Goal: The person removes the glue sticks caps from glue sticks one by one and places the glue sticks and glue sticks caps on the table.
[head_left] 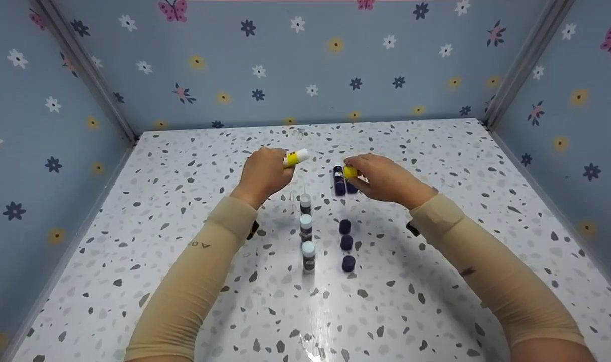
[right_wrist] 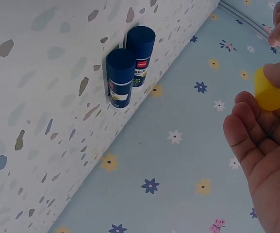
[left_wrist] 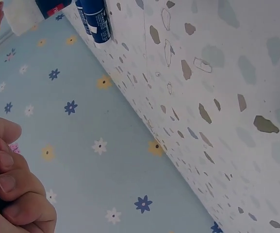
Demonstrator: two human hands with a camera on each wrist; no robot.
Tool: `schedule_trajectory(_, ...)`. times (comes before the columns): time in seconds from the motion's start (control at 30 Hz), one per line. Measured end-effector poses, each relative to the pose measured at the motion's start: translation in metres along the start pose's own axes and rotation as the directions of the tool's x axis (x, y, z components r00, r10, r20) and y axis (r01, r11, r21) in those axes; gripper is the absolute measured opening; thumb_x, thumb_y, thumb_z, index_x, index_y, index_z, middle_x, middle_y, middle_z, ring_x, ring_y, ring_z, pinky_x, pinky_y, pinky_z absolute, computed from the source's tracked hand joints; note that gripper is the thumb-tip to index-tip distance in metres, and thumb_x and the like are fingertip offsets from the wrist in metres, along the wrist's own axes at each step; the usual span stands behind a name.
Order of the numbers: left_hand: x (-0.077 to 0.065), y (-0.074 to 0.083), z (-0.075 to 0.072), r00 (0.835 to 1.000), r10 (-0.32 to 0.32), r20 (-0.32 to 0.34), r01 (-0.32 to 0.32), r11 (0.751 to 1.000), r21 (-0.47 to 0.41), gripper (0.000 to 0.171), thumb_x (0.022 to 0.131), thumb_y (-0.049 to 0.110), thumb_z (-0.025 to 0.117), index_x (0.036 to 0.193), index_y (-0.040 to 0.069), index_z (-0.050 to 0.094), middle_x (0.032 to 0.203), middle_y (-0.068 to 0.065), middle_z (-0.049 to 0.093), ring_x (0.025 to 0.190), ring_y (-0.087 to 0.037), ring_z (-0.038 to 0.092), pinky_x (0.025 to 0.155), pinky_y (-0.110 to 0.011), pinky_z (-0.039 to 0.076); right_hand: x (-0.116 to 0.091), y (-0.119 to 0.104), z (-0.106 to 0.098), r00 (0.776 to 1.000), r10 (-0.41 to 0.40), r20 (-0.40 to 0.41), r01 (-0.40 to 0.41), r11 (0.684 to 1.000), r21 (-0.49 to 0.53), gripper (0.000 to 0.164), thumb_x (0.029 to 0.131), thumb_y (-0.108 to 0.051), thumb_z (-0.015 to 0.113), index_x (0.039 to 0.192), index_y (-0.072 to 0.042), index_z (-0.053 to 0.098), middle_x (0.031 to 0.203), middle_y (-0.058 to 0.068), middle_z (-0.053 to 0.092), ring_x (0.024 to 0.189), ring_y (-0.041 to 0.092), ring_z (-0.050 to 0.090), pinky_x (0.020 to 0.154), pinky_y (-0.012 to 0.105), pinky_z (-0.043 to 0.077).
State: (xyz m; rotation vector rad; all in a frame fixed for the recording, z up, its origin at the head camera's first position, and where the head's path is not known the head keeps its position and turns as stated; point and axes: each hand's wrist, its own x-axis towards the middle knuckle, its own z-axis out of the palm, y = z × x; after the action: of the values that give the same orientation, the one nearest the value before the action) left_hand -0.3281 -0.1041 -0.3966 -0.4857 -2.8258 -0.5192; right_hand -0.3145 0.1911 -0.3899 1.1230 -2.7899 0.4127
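My left hand [head_left: 266, 173] grips a yellow glue stick [head_left: 297, 157] whose bare white end points right. My right hand [head_left: 385, 178] pinches a yellow cap [right_wrist: 268, 92] between thumb and fingers, a short distance from the stick. In the right wrist view, two capped dark blue glue sticks [right_wrist: 120, 80] stand side by side; from the head view they are close beside the right hand. The left wrist view shows the left hand's curled fingers [left_wrist: 21, 191], but hides most of what they hold.
Nearer the body, three uncapped glue sticks [head_left: 309, 257] stand in a row. To their right lies a row of three dark blue caps [head_left: 348, 263]. The speckled white table [head_left: 184, 301] is bounded by blue flower-patterned panels [head_left: 305, 60] at the back and sides.
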Motion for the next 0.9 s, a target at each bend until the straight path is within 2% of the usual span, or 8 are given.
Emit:
schedule_trajectory(0.2,-0.002,-0.004,0.006,0.999,-0.033,0.032,0.035,0.995,-0.095,0.026,0.104,0.021,0.067,0.109,-0.003,0.076,0.109,-0.022,0.079,0.093,-0.035,0.074,0.094,-0.053,0.060,-0.003,0.002,0.009,1.000,0.002,0.015,-0.002,1.000,0.009,0.033,0.105,-0.009,0.071,0.134,0.002,0.060,0.116,0.019,0.073,0.104,0.035,0.075,0.093,0.048,0.062)
schedule_trajectory(0.37,-0.003,-0.005,0.012,0.996,-0.082,0.046,0.089,0.981,-0.174,0.030,0.107,0.026,0.066,0.112,-0.002,0.076,0.111,-0.020,0.078,0.096,-0.035,0.072,0.097,-0.053,0.058,-0.005,0.003,0.016,0.999,0.001,0.034,-0.002,0.999,0.045,0.028,0.104,-0.007,0.071,0.128,0.000,0.060,0.114,0.020,0.074,0.103,0.035,0.075,0.092,0.047,0.063)
schedule_trajectory(0.5,-0.004,-0.006,0.018,0.994,-0.105,0.033,0.109,0.965,-0.238,0.031,0.108,0.028,0.065,0.105,-0.002,0.075,0.101,-0.019,0.076,0.085,-0.031,0.065,0.086,-0.048,0.057,-0.006,0.002,0.022,0.998,0.014,0.059,-0.017,0.998,0.053,0.026,0.103,-0.007,0.072,0.126,-0.001,0.061,0.114,0.018,0.074,0.104,0.034,0.075,0.094,0.047,0.062)
schedule_trajectory(0.63,-0.005,-0.007,0.022,0.992,-0.122,0.032,0.125,0.940,-0.318,0.030,0.107,0.027,0.065,0.097,0.000,0.073,0.087,-0.014,0.070,0.073,-0.024,0.054,0.075,-0.040,0.050,-0.007,0.003,0.028,0.997,0.008,0.081,-0.012,0.999,0.052,0.025,0.103,-0.007,0.073,0.125,0.000,0.064,0.116,0.017,0.074,0.105,0.032,0.074,0.096,0.047,0.062)
schedule_trajectory(0.8,-0.005,-0.008,0.026,0.989,-0.141,0.038,0.144,0.904,-0.402,0.030,0.107,0.028,0.066,0.099,0.000,0.073,0.083,-0.011,0.066,0.069,-0.021,0.054,0.072,-0.037,0.049,-0.008,0.003,0.036,0.993,0.023,0.120,-0.028,0.999,0.041,0.024,0.102,-0.009,0.074,0.124,-0.002,0.066,0.116,0.017,0.074,0.106,0.033,0.073,0.096,0.048,0.061)
schedule_trajectory(0.9,-0.005,-0.009,0.029,0.988,-0.146,0.043,0.149,0.882,-0.447,0.032,0.107,0.030,0.066,0.098,0.001,0.073,0.082,-0.009,0.066,0.068,-0.020,0.055,0.070,-0.035,0.049,-0.008,0.003,0.040,0.991,0.003,0.134,-0.008,0.999,0.036,0.024,0.102,-0.008,0.073,0.125,0.000,0.068,0.116,0.018,0.075,0.106,0.034,0.073,0.096,0.049,0.061)
